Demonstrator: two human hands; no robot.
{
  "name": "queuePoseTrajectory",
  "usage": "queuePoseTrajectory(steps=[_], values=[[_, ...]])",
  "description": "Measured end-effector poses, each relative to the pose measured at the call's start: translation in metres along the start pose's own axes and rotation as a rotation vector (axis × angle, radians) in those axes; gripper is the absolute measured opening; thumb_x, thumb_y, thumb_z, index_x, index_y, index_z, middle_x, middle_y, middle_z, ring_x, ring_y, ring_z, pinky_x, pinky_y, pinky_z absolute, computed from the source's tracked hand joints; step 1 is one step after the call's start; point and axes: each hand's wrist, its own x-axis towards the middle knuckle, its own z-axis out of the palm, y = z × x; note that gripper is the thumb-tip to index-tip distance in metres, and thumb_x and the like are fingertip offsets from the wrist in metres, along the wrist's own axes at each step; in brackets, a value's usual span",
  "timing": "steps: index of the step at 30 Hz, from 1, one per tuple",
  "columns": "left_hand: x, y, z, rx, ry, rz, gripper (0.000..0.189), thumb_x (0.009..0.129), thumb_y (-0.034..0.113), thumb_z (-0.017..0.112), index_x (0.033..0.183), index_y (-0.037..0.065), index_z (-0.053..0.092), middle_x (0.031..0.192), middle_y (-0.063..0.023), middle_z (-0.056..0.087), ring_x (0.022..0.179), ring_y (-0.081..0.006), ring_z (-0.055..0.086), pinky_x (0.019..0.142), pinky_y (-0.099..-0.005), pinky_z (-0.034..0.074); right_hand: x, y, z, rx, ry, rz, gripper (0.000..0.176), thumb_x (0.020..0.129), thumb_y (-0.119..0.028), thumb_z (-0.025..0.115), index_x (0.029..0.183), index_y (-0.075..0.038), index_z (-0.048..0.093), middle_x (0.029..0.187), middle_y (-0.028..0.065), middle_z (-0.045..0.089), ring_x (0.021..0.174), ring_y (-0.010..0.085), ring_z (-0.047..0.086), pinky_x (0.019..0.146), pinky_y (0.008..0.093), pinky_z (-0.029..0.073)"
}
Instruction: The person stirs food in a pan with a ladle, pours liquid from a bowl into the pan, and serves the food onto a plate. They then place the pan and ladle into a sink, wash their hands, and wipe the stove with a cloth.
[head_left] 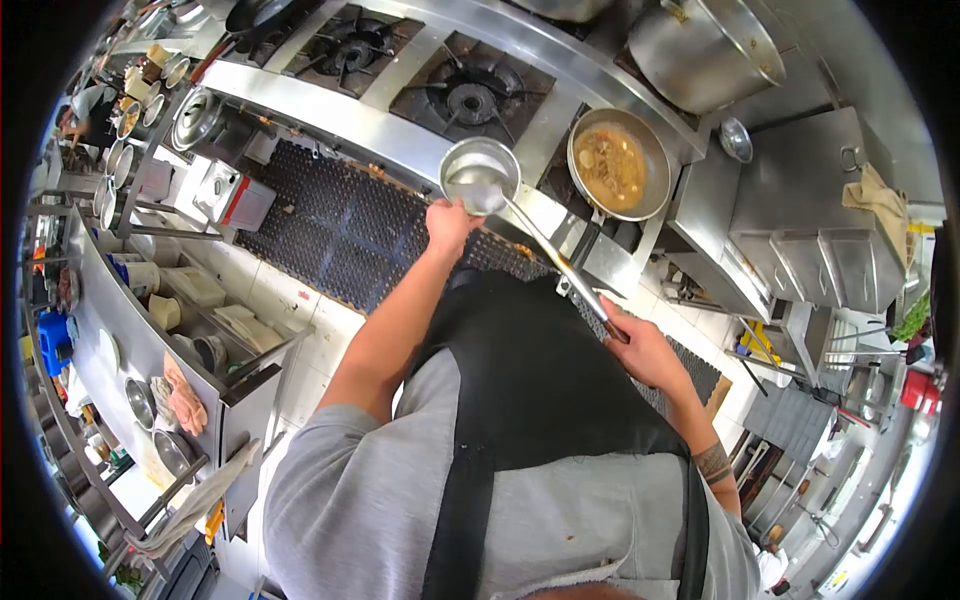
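The left hand (450, 225) closes its grip on the near rim of a small steel bowl (481, 158), held above the stove's front edge. The right hand (640, 350) has its grip wrapped round the end of a ladle (550, 255), whose cup lies in the bowl. A frying pan (618, 165) of brown food sits just beside the bowl, unlit burners (470, 95) lie beyond, and a stockpot (705, 45) stands behind the pan. A black floor mat (340, 225) lies below.

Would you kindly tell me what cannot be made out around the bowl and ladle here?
Head view only.
- bowl: contents covered by the ladle and glare.
- left hand: its fingers hidden behind the bowl.
- pan: food too small to identify.
- large pot: inside hidden by its wall.
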Motion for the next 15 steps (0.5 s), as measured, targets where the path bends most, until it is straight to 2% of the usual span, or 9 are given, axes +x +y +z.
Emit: queuePoseTrajectory(steps=[1, 3, 5, 6, 8, 9, 11, 15], values=[[0.001, -0.002, 0.001, -0.03, 0.038, 0.017, 0.023, 0.106, 0.004, 0.05, 0.106, -0.019, 0.052, 0.1, -0.0258, 0.066, 0.083, -0.0329, 0.075, 0.068, -0.0396, 0.069, 0.0, 0.001, -0.001, 0.018, -0.027, 0.017, 0.069, 0.091, -0.008, 0.069, 0.156, -0.016, 0.048, 0.108, 0.0243, 0.07, 0.096, 0.0357, 0.071, 0.092, 0.0379, 0.053], [0.006, -0.007, 0.0, 0.024, 0.043, 0.013, 0.024, 0.106, 0.005, 0.052, 0.106, -0.019, 0.053, 0.103, -0.0251, 0.066, 0.086, -0.0339, 0.075, 0.068, -0.0409, 0.07, -0.001, 0.015, 0.002, 0.082, -0.022, -0.032, 0.071, 0.09, -0.008, 0.07, 0.157, -0.017, 0.046, 0.114, 0.0219, 0.072, 0.098, 0.03, 0.071, 0.094, 0.036, 0.052], [0.002, -0.002, 0.001, -0.002, 0.023, -0.007, 0.026, 0.106, 0.006, 0.052, 0.11, -0.02, 0.053, 0.105, -0.0259, 0.066, 0.085, -0.034, 0.075, 0.067, -0.0405, 0.07, -0.002, 0.015, -0.004, 0.082, -0.053, 0.0, 0.073, 0.09, -0.007, 0.071, 0.158, -0.018, 0.046, 0.095, 0.0131, 0.072, 0.078, 0.0235, 0.066, 0.08, 0.0338, 0.054], [0.001, 0.0, 0.001, -0.003, 0.019, 0.01, 0.026, 0.106, 0.006, 0.052, 0.11, -0.02, 0.053, 0.105, -0.0259, 0.066, 0.085, -0.034, 0.075, 0.067, -0.0405, 0.07, -0.002, 0.014, -0.007, 0.08, -0.041, -0.013, 0.073, 0.09, -0.007, 0.071, 0.158, -0.018, 0.046, 0.095, 0.0131, 0.072, 0.078, 0.0235, 0.066, 0.08, 0.0338, 0.054], [0.002, 0.001, 0.0, 0.006, 0.009, -0.015, 0.029, 0.106, 0.005, 0.052, 0.114, -0.022, 0.052, 0.107, -0.0277, 0.066, 0.083, -0.0343, 0.076, 0.067, -0.0397, 0.069, -0.002, 0.012, -0.012, 0.235, -0.154, 0.178, 0.074, 0.09, -0.005, 0.072, 0.158, -0.02, 0.047, 0.076, 0.0018, 0.059, 0.058, 0.0136, 0.053, 0.06, 0.0304, 0.049], [0.004, 0.003, -0.002, 0.006, 0.008, -0.002, 0.029, 0.106, 0.005, 0.052, 0.114, -0.022, 0.052, 0.107, -0.0277, 0.066, 0.083, -0.0343, 0.076, 0.067, -0.0397, 0.069, -0.001, 0.015, -0.011, 0.235, -0.148, 0.166, 0.074, 0.09, -0.005, 0.072, 0.158, -0.02, 0.047, 0.076, 0.0018, 0.059, 0.058, 0.0136, 0.053, 0.06, 0.0304, 0.049], [0.006, 0.005, -0.006, 0.048, -0.043, -0.046, 0.031, 0.106, 0.005, 0.051, 0.118, -0.024, 0.05, 0.108, -0.0288, 0.066, 0.081, -0.0343, 0.076, 0.067, -0.0384, 0.069, -0.002, 0.023, -0.006, 0.4, -0.159, 0.203, 0.074, 0.091, -0.002, 0.072, 0.158, -0.022, 0.049, 0.069, -0.0039, 0.047, 0.048, 0.0069, 0.042, 0.047, 0.0273, 0.039], [0.004, 0.013, -0.006, 0.096, -0.028, -0.035, 0.03, 0.106, 0.004, 0.05, 0.117, -0.023, 0.05, 0.106, -0.028, 0.066, 0.081, -0.0343, 0.076, 0.067, -0.0384, 0.069, -0.004, 0.027, -0.001, 0.481, -0.174, 0.203, 0.074, 0.092, -0.002, 0.071, 0.159, -0.025, 0.048, 0.068, -0.0046, 0.045, 0.048, 0.0064, 0.043, 0.045, 0.0266, 0.04]])
